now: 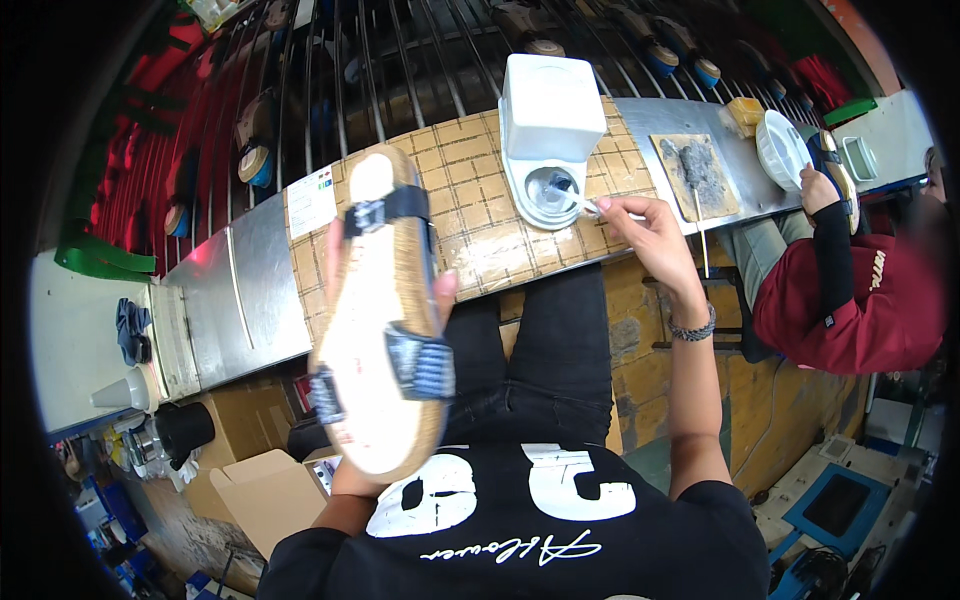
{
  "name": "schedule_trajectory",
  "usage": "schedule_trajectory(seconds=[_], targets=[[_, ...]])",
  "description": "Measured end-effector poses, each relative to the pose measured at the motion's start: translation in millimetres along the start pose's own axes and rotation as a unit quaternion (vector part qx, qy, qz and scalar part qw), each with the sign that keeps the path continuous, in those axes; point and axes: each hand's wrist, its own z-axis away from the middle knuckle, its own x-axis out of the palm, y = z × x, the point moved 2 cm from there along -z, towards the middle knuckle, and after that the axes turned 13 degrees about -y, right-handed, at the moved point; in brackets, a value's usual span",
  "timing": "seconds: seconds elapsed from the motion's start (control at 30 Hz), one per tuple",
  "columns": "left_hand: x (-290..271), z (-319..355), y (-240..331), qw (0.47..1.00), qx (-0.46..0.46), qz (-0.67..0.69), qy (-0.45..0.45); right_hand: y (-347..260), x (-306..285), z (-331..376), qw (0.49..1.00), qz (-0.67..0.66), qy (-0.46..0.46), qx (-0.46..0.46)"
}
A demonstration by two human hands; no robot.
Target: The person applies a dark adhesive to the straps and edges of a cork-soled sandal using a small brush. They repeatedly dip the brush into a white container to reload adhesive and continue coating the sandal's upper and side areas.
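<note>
In my left hand (445, 288) is a sandal (365, 340) with a cream footbed, a cork-coloured side and dark blue straps. It is held up over the near edge of the bench, toe end nearest me, and hides most of that hand. My right hand (648, 238) pinches the end of a thin, white-handled brush (588, 204). The brush's other end reaches into the round cup at the foot of a white dispenser (553, 105). Clear or whitish stuff lies in that cup, around the dark tip.
Under the dispenser lies a brown grid-patterned sheet (470, 210). A stained square board (695, 178) with a stick is to its right. Beyond the bench, metal rails (400, 60) carry several sandals. At right, a co-worker in a maroon top (860, 300) holds a sandal by a white bowl (782, 150).
</note>
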Motion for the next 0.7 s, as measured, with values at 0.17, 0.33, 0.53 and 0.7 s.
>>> schedule_trajectory(seconds=[0.17,0.33,0.53,0.7], targets=[[40,13,-32,0.992,0.082,0.091,0.014,-70,-11,10,0.933,0.245,0.102,-0.242],[43,-2,-21,0.968,0.233,-0.061,0.076,-127,15,44,0.819,0.297,0.242,-0.427],[34,-6,-13,0.953,0.303,-0.013,0.025,-135,38,64,0.906,0.215,0.105,-0.349],[20,-11,15,0.949,0.308,-0.047,0.051,-142,43,59,0.899,0.211,0.152,-0.353]])
